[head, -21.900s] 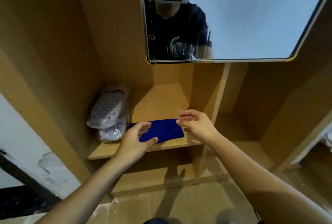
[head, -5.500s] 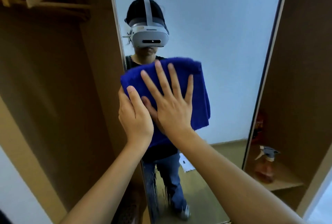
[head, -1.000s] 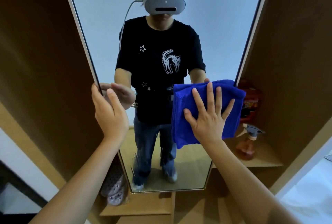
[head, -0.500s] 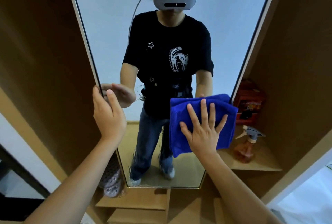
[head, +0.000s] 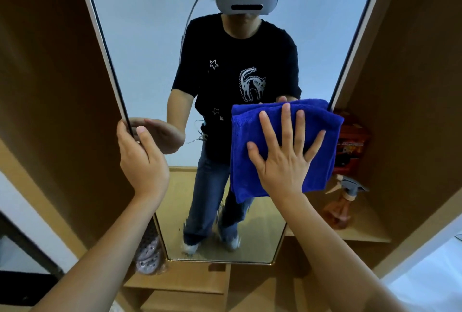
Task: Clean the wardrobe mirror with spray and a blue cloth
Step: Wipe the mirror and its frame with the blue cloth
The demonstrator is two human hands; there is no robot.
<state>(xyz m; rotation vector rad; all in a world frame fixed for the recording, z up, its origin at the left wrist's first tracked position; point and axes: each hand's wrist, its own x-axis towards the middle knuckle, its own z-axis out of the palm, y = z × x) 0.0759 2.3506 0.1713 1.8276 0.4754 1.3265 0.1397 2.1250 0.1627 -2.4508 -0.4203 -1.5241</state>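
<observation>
Right hand (head: 285, 161) spread flat at centre right of the frame, fingers straight and fanned, palm pressing the folded blue cloth (head: 282, 146) against the glass of the wardrobe mirror (head: 150, 61). Not curled round the cloth, only pushing on it. Cloth at mid-height, against the right part of the mirror, its right edge reaching past the mirror's right frame edge, its lower edge hanging just below the wrist.

Left hand (head: 141, 159) at centre left, gripping the mirror's left edge: thumb lying on the front of the glass, fingers wrapped round behind the thin dark frame and mostly hidden there. Reflection of the same hand showing just beside it in the glass.

Mirror tall and narrow, filling the middle of the frame from the top down to a gold-trimmed bottom edge in the lower centre. Reflected in it: a person in a black T-shirt with a white cat print, blue jeans and a white head-mounted camera rig.

Spray bottle (head: 342, 204) with an orange body and a grey trigger head upright on a wooden shelf (head: 362, 233) at lower right, near the cloth but apart from it. Red box (head: 352, 141) behind and above the bottle. Perforated grey slippers (head: 148, 254) at lower left, beside the mirror's bottom corner.
</observation>
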